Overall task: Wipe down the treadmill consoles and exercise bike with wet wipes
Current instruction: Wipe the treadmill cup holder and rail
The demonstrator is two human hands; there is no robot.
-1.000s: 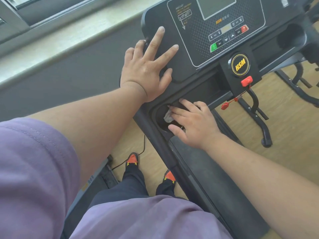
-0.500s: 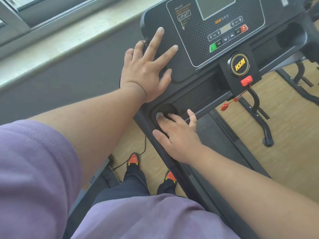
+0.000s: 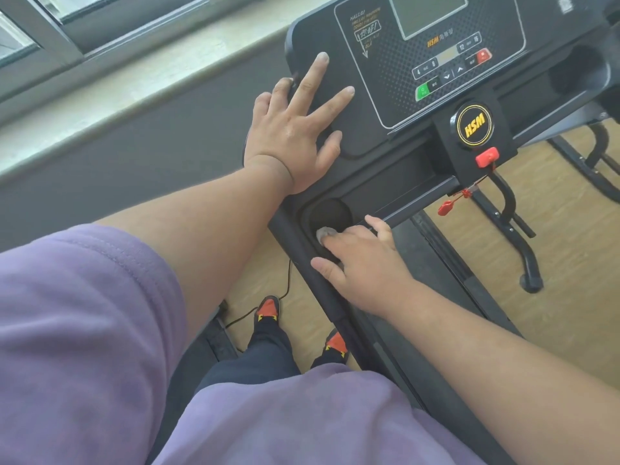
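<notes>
Pressed under the right hand's (image 3: 364, 263) fingertips, a crumpled wet wipe (image 3: 324, 233) has been drawn from the cup holder's (image 3: 330, 214) far side to its near rim; the left hand (image 3: 292, 129) stays flat, fingers spread, on the treadmill console (image 3: 342, 135). The recess seems nearly wiped.

Both hands (image 3: 295, 135) (image 3: 365, 263) flat (fingers (image 3: 315, 75) splayed)

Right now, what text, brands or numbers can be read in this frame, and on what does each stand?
"HSM" in yellow: round badge below the treadmill console.
"HSM", then characters too small to read: under the display.
"4" and "8": left speed key.
"12" and "16": right speed key.
"HALLO!": sticker on the panel; its lower lines are blurred.
Green button and red button: labels unreadable.
</notes>
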